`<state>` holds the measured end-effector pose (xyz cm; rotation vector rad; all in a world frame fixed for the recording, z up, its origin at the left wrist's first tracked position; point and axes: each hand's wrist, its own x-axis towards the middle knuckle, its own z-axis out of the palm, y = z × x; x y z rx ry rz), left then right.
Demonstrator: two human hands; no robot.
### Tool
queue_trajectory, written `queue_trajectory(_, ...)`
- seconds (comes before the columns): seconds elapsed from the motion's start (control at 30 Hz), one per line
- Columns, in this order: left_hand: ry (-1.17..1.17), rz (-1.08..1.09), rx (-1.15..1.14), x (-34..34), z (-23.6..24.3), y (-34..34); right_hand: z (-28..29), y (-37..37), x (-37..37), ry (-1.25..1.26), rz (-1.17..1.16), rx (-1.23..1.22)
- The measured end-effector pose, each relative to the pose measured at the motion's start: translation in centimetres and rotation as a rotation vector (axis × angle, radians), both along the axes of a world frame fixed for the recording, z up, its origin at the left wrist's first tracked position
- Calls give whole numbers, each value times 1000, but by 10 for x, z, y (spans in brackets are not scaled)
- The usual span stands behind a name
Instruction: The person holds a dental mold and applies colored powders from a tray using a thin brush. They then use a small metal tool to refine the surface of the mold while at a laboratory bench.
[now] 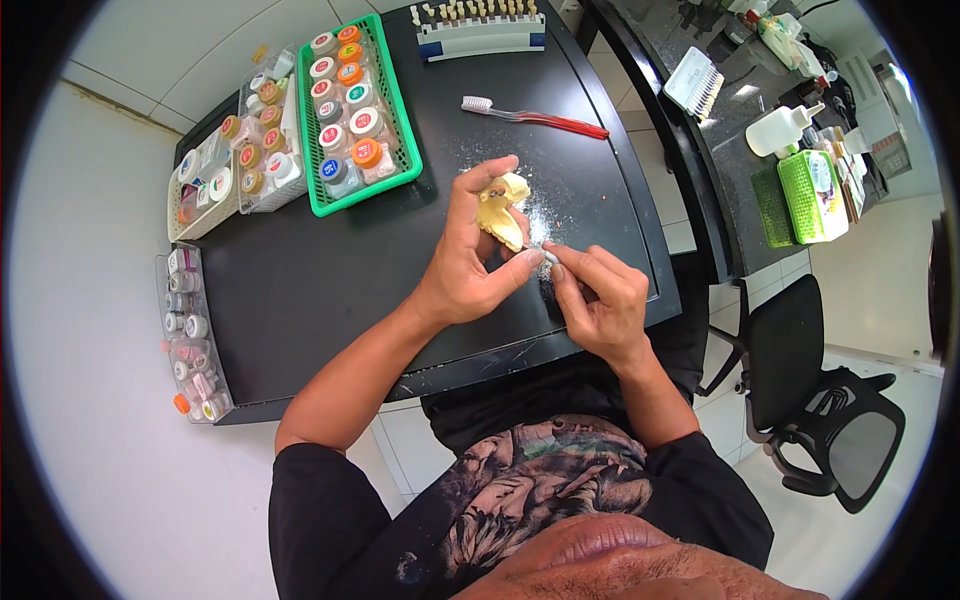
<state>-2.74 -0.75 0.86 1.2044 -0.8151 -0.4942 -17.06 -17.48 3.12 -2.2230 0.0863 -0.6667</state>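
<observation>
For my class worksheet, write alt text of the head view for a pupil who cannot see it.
A person's left hand holds a yellow cast over a black table, while the right hand pinches a small pale piece beside it. White powder is scattered on the table. Beyond lie a red-handled toothbrush and a green basket of lidded jars.

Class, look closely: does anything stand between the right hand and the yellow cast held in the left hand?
Yes: the left hand's thumb tip and a small pale piece, pinched by the right hand, lie between it and the cast. The toothbrush lies clear of that gap.
</observation>
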Motion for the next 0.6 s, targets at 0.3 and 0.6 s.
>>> queue_trajectory(0.3, -25, -28, 35, 1, 4, 3, -3, 1, 0, -7, -23, -21)
queue_trajectory(0.6, 1, -54, 64, 3, 6, 3, -4, 1, -1, -7, -62, -83)
